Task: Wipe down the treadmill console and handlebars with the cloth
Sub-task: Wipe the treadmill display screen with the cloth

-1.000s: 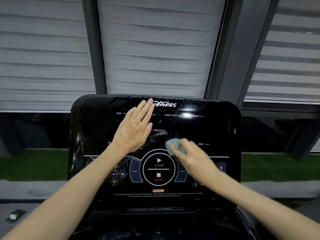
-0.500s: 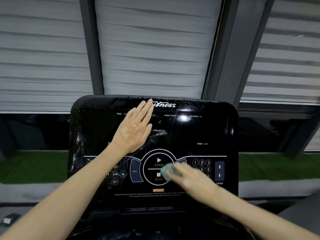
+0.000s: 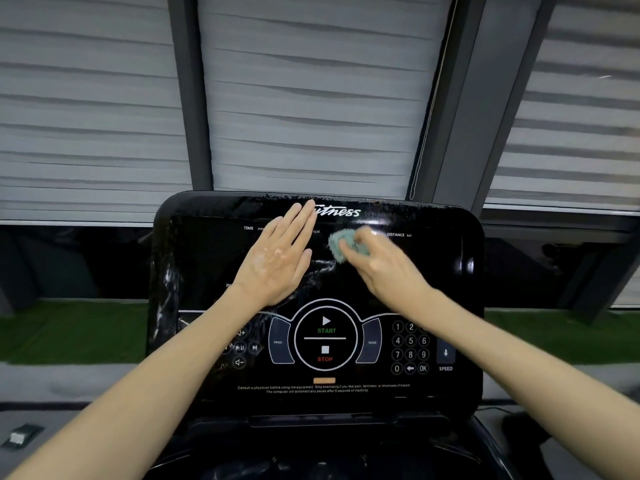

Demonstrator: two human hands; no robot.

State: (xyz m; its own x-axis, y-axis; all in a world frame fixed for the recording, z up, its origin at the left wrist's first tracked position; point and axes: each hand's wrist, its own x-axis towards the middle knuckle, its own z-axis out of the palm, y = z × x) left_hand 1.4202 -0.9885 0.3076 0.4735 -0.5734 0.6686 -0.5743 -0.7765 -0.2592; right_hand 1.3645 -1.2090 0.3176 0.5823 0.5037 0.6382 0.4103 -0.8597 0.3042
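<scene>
One of two surfaces in progress; handlebars likely still to do.
Head view: right hand [image 3: 381,268] pinches cloth [image 3: 341,242] against upper console [image 3: 443,271]; left hand [image 3: 277,261] flat, fingers straight, bracing panel. Streaks [image 3: 166,282] remain at left edge.

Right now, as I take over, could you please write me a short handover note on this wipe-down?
Left hand: flat, fingers straight, resting on the console, upper left.
Right hand: grips the teal cloth against it, top centre.
Done: wiping under way; cleaned areas unclear.
Left: smears along the left edge; handlebars, not in view.
</scene>
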